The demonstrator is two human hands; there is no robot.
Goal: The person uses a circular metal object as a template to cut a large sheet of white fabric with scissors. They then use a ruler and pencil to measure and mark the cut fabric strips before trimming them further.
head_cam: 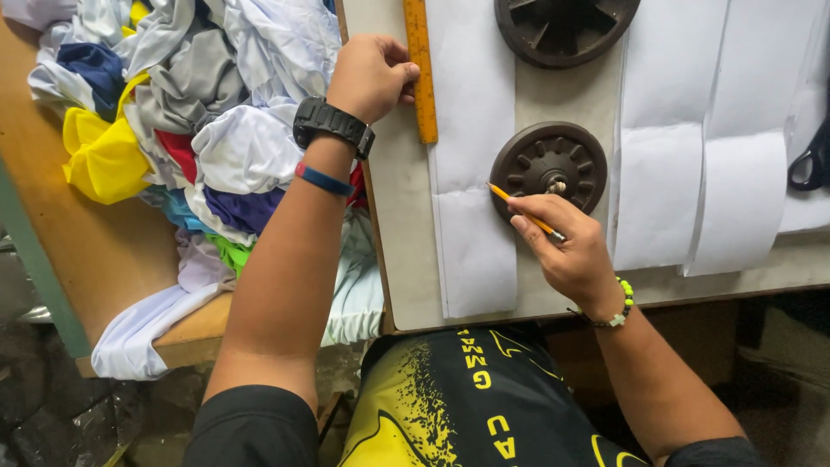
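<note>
Yellow pencil (525,212) sits pinched in the right hand (566,246) near a dark round weight (548,167); the left hand (372,76), fingers curled, presses the orange ruler (420,69) on white fabric (471,173).

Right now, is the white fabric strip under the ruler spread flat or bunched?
Spread flat: the white fabric strip lies smooth on the board, the yellow wooden ruler along its left edge, held by the left hand.

Wooden table (112,259) runs out beyond the left wrist, its green edge (30,259) dropping to a dark, cluttered floor (52,415); a pale work board (406,251) spreads under both hands.
</note>
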